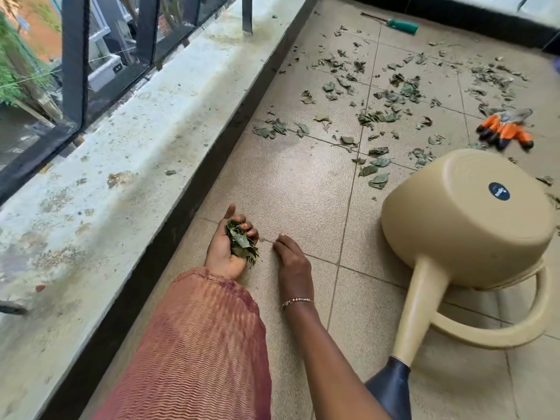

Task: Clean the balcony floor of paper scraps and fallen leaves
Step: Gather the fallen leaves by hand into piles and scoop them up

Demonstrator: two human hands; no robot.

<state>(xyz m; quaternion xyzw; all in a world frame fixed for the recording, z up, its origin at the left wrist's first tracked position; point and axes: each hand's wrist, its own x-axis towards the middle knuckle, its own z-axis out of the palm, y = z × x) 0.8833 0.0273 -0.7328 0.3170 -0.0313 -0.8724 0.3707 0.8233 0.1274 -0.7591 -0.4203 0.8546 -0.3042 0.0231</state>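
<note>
Leaves lie scattered across the far half of the tiled floor, thickest in the middle and toward the right edge, with a thinner trail running along the dark kerb under the ledge. A single leaf sits on the ledge itself.

The left hand rests palm up on the floor, its fingers curled round a bunch of gathered leaves. The right hand is just beside it, back upward, with its fingertips down on a tile joint at a small pale bit. Whether the fingers pinch that bit or only touch it I cannot tell, nor whether it is paper.

I judge the job to be at an early stage. The tiles near the person look picked over and one handful is collected, but most of the leaves are still on the floor farther off. No clear paper scraps show among them. No bin or bag is in sight, so the handful has nowhere obvious to go.

A beige watering can lies tipped over to the right, near the closest leaves. Beyond it lie orange gloves, and a green-handled screwdriver rests by the far wall.
</note>
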